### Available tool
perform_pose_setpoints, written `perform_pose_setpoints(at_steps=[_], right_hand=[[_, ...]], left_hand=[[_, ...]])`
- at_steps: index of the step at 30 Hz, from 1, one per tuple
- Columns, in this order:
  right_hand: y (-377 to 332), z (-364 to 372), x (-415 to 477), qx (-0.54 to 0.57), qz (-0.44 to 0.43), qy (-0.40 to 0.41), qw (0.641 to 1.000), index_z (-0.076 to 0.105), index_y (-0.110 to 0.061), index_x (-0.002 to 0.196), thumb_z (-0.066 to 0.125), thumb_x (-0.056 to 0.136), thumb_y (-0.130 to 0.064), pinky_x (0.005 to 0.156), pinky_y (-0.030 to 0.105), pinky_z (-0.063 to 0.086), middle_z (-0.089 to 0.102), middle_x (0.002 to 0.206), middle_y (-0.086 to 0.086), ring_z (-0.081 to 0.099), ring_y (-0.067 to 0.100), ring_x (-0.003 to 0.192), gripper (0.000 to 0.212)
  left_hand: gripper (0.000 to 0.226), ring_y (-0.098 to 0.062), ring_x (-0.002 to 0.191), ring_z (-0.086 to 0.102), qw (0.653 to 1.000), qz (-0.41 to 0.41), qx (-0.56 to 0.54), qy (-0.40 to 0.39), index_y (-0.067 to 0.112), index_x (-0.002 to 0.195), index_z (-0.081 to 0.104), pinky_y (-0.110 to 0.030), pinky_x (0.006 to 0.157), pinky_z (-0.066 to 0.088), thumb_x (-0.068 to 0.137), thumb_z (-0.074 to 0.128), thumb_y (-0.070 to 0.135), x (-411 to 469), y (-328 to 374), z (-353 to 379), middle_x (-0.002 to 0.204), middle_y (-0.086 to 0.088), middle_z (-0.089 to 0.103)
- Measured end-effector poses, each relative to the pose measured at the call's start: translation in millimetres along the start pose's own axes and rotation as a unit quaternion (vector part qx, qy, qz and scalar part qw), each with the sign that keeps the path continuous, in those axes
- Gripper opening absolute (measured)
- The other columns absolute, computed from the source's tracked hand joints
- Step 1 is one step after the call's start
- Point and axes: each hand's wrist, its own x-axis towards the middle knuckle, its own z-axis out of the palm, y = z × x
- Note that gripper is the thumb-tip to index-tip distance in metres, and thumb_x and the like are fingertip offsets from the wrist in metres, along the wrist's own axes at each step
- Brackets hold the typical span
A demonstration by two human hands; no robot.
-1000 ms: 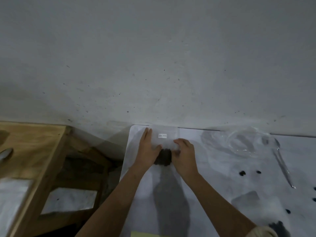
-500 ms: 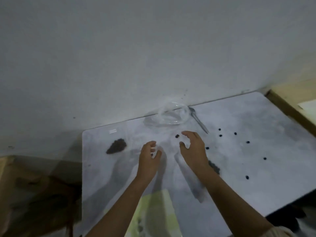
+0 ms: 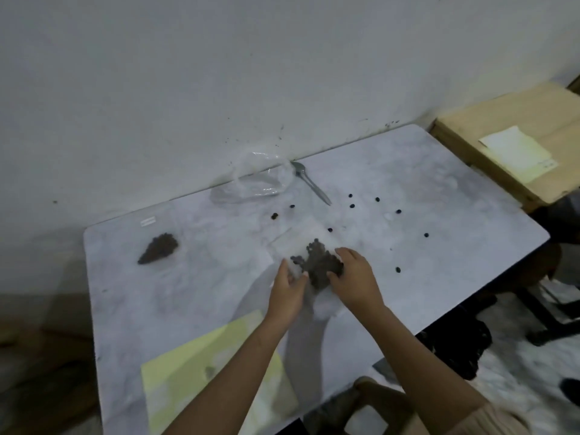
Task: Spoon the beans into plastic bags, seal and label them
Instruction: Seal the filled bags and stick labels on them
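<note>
Your left hand [image 3: 287,291] pinches the near edge of the bag of beans [image 3: 315,262] on the bench [image 3: 188,293]; your right hand [image 3: 354,281] curls round its right side.

Left grip [image 3: 287,288] and right grip [image 3: 354,277] held one bean bag [image 3: 317,262]; a second bag [image 3: 158,251] lay left of them, one spoon [image 3: 310,183] and nine loose beans [image 3: 398,211] beyond.

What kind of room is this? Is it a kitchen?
Probably a plain workroom, not clearly a kitchen: a bare white wall, a table with a spoon and a bag of beans, and a cardboard box beside it.
</note>
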Motion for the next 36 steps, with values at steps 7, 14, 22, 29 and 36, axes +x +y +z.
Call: perform_pose_setpoints(at_steps=[7,14,22,29,36], right_hand=[[-27,7,-4,0.093,-0.057,0.079,0.991,0.06,-0.007,0.115,0.062,0.083,-0.003,0.083,0.014,0.039,0.054,0.116,0.008,0.057,0.021,0.1,0.033],[-96,29,-24,0.202,-0.147,-0.028,0.968,0.065,-0.011,0.101,0.069,0.08,-0.005,0.065,0.006,0.044,0.059,0.096,0.003,0.057,0.013,0.079,0.023],[-132,87,-94,0.251,-0.134,-0.126,0.95,0.06,-0.011,0.106,0.056,0.086,0.001,0.067,0.022,0.052,0.065,0.086,0.003,0.064,0.016,0.074,0.024],[-99,127,-121,0.072,-0.099,-0.163,0.979,0.069,-0.004,0.093,0.066,0.081,-0.006,0.068,-0.003,0.033,0.056,0.088,0.003,0.052,0.011,0.077,0.013],[-102,141,-129,0.097,-0.096,-0.119,0.984,0.069,-0.005,0.077,0.069,0.073,0.0,0.063,0.0,0.037,0.051,0.074,0.0,0.049,0.004,0.063,0.006]], left_hand=[[0.061,-0.018,0.134,0.036,0.992,0.047,-0.04,0.115,0.017,0.147,0.024,-0.031,0.106,0.037,0.094,0.054,0.024,-11,18,-15,0.15,-0.001,0.03],[0.025,0.005,0.079,0.054,0.966,0.184,-0.016,0.182,0.012,0.1,0.047,-0.011,0.071,0.046,0.086,0.061,-0.003,-55,32,-109,0.102,-0.001,0.049],[0.037,0.012,0.101,0.051,0.958,0.152,0.001,0.244,0.021,0.12,0.057,-0.004,0.082,0.043,0.087,0.064,0.008,-133,-25,-200,0.119,0.011,0.056],[0.044,-0.022,0.114,0.057,0.94,0.11,-0.106,0.306,0.029,0.121,0.054,-0.039,0.094,0.051,0.085,0.065,0.005,-184,-71,-234,0.129,-0.006,0.056],[0.048,-0.021,0.12,0.053,0.944,0.117,-0.058,0.304,0.036,0.122,0.054,-0.046,0.1,0.046,0.083,0.07,0.013,-201,-91,-238,0.132,-0.006,0.054]])
